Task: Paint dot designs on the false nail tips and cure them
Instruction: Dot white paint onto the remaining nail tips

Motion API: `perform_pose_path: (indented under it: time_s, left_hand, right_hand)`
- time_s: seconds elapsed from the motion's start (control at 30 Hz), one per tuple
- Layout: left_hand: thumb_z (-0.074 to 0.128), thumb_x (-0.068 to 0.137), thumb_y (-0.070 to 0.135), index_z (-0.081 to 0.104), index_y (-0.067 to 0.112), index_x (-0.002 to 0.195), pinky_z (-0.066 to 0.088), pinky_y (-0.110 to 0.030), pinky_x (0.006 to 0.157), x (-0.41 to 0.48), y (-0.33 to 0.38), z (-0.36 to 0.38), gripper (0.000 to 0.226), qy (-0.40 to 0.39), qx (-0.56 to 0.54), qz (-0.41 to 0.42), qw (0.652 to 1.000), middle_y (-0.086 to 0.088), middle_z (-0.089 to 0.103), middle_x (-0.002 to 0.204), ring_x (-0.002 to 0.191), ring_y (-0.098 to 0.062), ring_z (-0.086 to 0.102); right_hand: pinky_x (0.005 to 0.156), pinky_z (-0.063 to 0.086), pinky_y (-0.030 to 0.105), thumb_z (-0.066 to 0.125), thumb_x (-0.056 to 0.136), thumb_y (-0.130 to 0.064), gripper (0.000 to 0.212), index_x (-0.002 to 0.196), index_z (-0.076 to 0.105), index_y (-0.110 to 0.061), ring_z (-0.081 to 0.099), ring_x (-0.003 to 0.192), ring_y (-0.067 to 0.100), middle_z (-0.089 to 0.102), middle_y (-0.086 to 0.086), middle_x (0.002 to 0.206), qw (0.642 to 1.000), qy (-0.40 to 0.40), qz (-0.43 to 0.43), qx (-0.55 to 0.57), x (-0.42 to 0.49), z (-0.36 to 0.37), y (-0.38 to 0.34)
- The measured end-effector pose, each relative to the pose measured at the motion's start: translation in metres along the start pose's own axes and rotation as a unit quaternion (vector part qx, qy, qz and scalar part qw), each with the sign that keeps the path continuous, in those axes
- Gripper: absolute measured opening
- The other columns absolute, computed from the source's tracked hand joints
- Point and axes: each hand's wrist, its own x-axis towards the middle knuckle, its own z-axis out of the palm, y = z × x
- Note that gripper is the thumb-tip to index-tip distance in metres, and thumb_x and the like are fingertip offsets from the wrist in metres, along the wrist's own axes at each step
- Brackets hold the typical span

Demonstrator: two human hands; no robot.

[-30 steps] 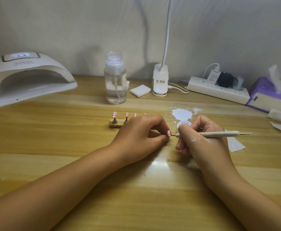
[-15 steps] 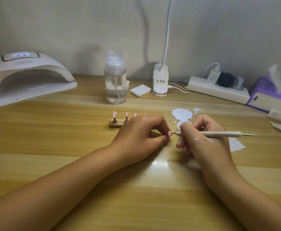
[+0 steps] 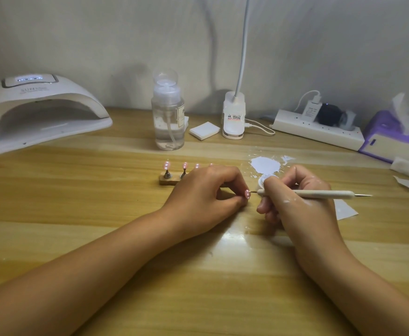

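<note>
So here's the setup: the left hand (image 3: 206, 197) pinches one pink nail tip (image 3: 247, 194) between thumb and fingers, off to the right of the wooden nail stand (image 3: 168, 182) and a bit nearer the person. The right hand (image 3: 293, 200) grips the dotting tool (image 3: 320, 194) like a pen, further right of the stand, with the fine point right at the face of the tip. There look to be white dots on it already, but I can't tell if the point is actually touching.

The other pink tips (image 3: 166, 164) sit upright on the stand, partly hidden behind the left hand. The curing lamp (image 3: 38, 112) is well to the back-left of the stand and hasn't got anything in it, so I'd say this is mid-painting.

Stuff that could go sideways, imo:
- The tip is tiny and held only by a pinch. Press too hard with the tool and it could twist or pop out, smearing wet dots.
- The pinching fingers are right beside the painted face, so one slip means a smudge.
- There's a white paint spill (image 3: 265, 164) on the table to the right of the stand, and paint on the right hand. Easy to transfer onto a tip.
- Putting the tip back, the left hand could knock its neighbours on the stand.
</note>
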Motion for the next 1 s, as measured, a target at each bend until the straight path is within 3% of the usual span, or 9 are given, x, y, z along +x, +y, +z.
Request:
perform_pose_path:
  time_s: [0.1, 0.23, 0.4, 0.57, 0.67, 0.83, 1.0]
  left_hand:
    - [0.074, 0.083, 0.015, 0.07, 0.023, 0.084, 0.03, -0.012, 0.062, -0.0002, 0.0003, -0.0003, 0.009, 0.001, 0.001, 0.004, 1.0, 0.02, 0.065, 0.079, 0.064, 0.02, 0.047]
    - [0.073, 0.083, 0.015, 0.07, 0.023, 0.084, 0.032, -0.019, 0.063, -0.0001, 0.0005, -0.0004, 0.008, 0.004, 0.002, 0.005, 1.0, 0.019, 0.066, 0.08, 0.065, 0.018, 0.048]
    - [0.073, 0.083, 0.016, 0.069, 0.024, 0.083, 0.035, -0.02, 0.066, -0.0001, 0.0007, -0.0008, 0.009, 0.006, 0.009, 0.003, 1.0, 0.02, 0.066, 0.081, 0.07, 0.014, 0.05]
    - [0.073, 0.082, 0.017, 0.069, 0.027, 0.082, 0.033, -0.012, 0.065, -0.0002, 0.0008, -0.0014, 0.011, 0.006, 0.015, 0.0, 1.0, 0.024, 0.062, 0.075, 0.073, 0.012, 0.051]
    - [0.073, 0.082, 0.017, 0.069, 0.027, 0.082, 0.035, -0.017, 0.067, -0.0001, 0.0009, -0.0014, 0.011, 0.006, 0.016, 0.001, 1.0, 0.023, 0.063, 0.077, 0.075, 0.01, 0.051]
    - [0.072, 0.083, 0.017, 0.069, 0.026, 0.082, 0.037, -0.02, 0.069, 0.0, 0.0012, -0.0016, 0.01, 0.005, 0.014, 0.0, 1.0, 0.021, 0.065, 0.079, 0.076, 0.009, 0.052]
    - [0.073, 0.082, 0.017, 0.069, 0.025, 0.083, 0.034, -0.016, 0.066, -0.0001, 0.0012, -0.0015, 0.008, 0.007, 0.014, -0.001, 1.0, 0.023, 0.062, 0.076, 0.072, 0.013, 0.05]
  right_hand:
    - [0.048, 0.04, 0.027, 0.065, 0.075, -0.018, 0.025, 0.055, 0.053, -0.025, 0.053, 0.043, 0.012, 0.066, 0.011, 0.054, 1.0, 0.008, -0.001, 0.001, 0.0001, -0.0003, 0.0]
    - [0.045, 0.041, 0.023, 0.064, 0.07, -0.024, 0.018, 0.055, 0.053, -0.025, 0.054, 0.043, 0.014, 0.066, 0.011, 0.055, 1.0, -0.004, -0.002, 0.0, -0.0008, 0.0001, -0.0012]
    - [0.045, 0.042, 0.023, 0.066, 0.083, -0.011, 0.035, 0.055, 0.052, -0.027, 0.054, 0.044, 0.014, 0.067, 0.011, 0.056, 1.0, -0.006, -0.016, -0.006, 0.0007, -0.0013, 0.0015]
    - [0.045, 0.042, 0.024, 0.067, 0.081, -0.014, 0.031, 0.057, 0.052, -0.025, 0.054, 0.044, 0.013, 0.067, 0.011, 0.056, 1.0, -0.006, -0.016, 0.001, 0.0011, -0.0001, 0.002]
    - [0.051, 0.042, 0.029, 0.065, 0.073, -0.023, 0.022, 0.056, 0.052, -0.025, 0.054, 0.044, 0.014, 0.066, 0.011, 0.055, 1.0, -0.002, -0.007, 0.009, 0.0005, 0.0008, 0.0006]
    - [0.049, 0.041, 0.027, 0.067, 0.083, -0.01, 0.03, 0.061, 0.049, -0.018, 0.053, 0.043, 0.014, 0.066, 0.012, 0.055, 1.0, 0.011, -0.008, 0.012, 0.002, -0.001, 0.0037]
    - [0.046, 0.041, 0.022, 0.065, 0.084, -0.011, 0.026, 0.065, 0.048, -0.014, 0.052, 0.043, 0.013, 0.066, 0.01, 0.054, 1.0, 0.01, -0.009, 0.016, 0.002, -0.0016, 0.0042]
